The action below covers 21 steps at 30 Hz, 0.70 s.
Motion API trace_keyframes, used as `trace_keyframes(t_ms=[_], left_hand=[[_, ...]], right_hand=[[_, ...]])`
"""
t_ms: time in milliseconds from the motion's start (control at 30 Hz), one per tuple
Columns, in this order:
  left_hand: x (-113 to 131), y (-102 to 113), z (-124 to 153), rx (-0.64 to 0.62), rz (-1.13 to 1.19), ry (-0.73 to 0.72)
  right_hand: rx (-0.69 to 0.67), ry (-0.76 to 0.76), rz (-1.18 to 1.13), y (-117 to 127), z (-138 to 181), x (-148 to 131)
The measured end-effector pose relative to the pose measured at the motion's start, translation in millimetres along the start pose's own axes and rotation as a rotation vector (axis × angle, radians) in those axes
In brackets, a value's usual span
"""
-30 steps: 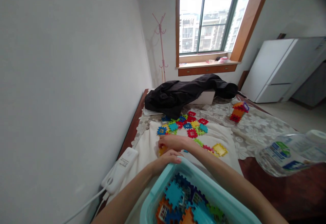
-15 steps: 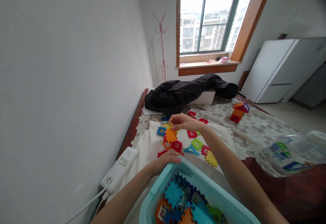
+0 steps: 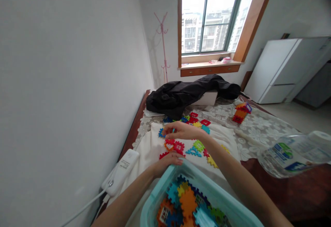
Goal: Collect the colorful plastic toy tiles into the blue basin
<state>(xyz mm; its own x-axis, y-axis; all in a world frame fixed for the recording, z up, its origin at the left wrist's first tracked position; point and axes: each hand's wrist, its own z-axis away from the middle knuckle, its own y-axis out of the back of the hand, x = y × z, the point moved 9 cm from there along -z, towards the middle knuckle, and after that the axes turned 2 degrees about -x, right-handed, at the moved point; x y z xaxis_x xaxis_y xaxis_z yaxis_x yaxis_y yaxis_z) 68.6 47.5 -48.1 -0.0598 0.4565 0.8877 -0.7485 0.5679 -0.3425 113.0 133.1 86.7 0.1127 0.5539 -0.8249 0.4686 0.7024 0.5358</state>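
My left hand [image 3: 168, 161] rests on the far rim of a light blue bin [image 3: 165, 185] near the bottom of the view, fingers curled over the edge. The bin holds several coloured interlocking plastic tiles, with an orange tile [image 3: 188, 203] on top. My right hand [image 3: 181, 130] reaches out over the scattered tiles [image 3: 196, 146] on a white cloth [image 3: 150, 147], fingers curled down onto them; what it grips, if anything, is hidden. More tiles [image 3: 193, 120] lie farther away by the black jacket.
A black jacket [image 3: 186, 94] lies at the far end. A small built tile house [image 3: 240, 111] stands on the lace cloth at right. A clear plastic bottle [image 3: 292, 154] is close at right. A white power strip [image 3: 120, 172] sits at left by the wall.
My right hand dropped the orange tile it held half a second ago; it now lies in the bin. The hand has gone back out over the scattered tiles. The left hand stayed on the rim.
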Motion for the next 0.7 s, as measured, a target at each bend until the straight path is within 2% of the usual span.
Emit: trace_keyframes(t_ms=[67, 167, 233, 300, 367, 567, 700], left_hand=[[6.1, -9.3, 1.3, -0.055, -0.029, 0.005], [11.5, -14.4, 2.0, -0.056, -0.039, 0.017], [12.4, -16.8, 2.5, -0.060, -0.039, 0.031], [13.1, -18.0, 3.1, -0.060, -0.035, 0.038], [14.6, -18.3, 3.2, -0.058, -0.043, 0.032], [13.9, -18.5, 0.4, -0.067, -0.048, 0.032], [13.0, -19.9, 0.0, -0.067, 0.004, 0.020]], right_hand=[[-0.029, -0.067, 0.267, -22.9, -9.1, 31.8], [-0.102, -0.262, 0.488, -57.5, -13.7, 80.0], [-0.151, -0.281, 0.569, -74.3, -12.7, 92.2], [-0.182, -0.245, 0.612, -81.7, -8.6, 91.6], [-0.181, -0.205, 0.636, -79.2, -0.4, 85.0], [-0.075, -0.092, 0.742, -51.3, 29.8, 53.9], [0.052, -0.059, 0.772, -28.5, 15.3, 47.5]])
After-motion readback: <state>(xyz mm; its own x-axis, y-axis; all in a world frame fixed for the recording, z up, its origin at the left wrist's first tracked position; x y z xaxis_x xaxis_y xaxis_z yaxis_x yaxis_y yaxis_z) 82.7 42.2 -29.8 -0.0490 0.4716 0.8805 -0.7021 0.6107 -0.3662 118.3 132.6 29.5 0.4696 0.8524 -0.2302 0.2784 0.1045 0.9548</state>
